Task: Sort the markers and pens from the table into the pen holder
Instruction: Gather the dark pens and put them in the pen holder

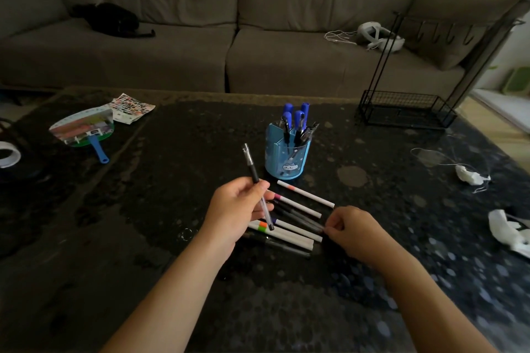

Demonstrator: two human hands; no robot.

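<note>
A blue pen holder (287, 162) stands on the dark table, with several blue-capped pens (298, 123) upright in it. In front of it lies a row of white markers (305, 194) and dark pens (298, 216). My left hand (239, 208) holds a clear pen with a black cap (253, 173), raised above the row with the cap pointing up and away. My right hand (354, 231) pinches the near end of a dark pen in the row, at the table surface.
A hand fan (83, 129) and a sticker sheet (130, 109) lie at the far left, with a tape roll (8, 153) at the left edge. A black wire rack (407, 107) stands far right. Crumpled white tissues (471, 176) and a cable lie right. A grey sofa runs behind.
</note>
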